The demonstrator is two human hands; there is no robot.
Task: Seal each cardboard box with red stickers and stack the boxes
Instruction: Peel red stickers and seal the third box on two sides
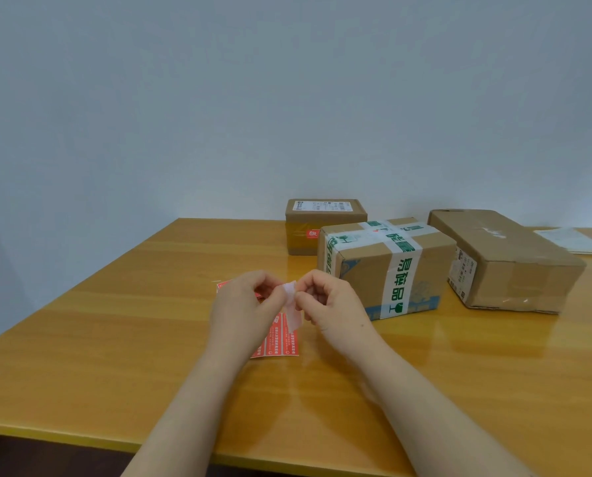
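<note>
My left hand (244, 309) and my right hand (332, 304) meet above the table, both pinching a pale sticker strip (292, 306) that hangs between the fingertips. Under them lies a red sticker sheet (275, 339), partly hidden by my left hand. Three cardboard boxes stand behind. A small one with a red sticker on its front (308, 232) is at the back. A middle box wrapped in white tape with green print (387, 266) is just beyond my right hand. A long plain box (508, 259) lies at the right.
The boxes and sheet rest on a glossy yellow wooden table (115, 339) against a pale wall. White papers (573, 241) lie at the far right edge. The table's front edge runs low across the view.
</note>
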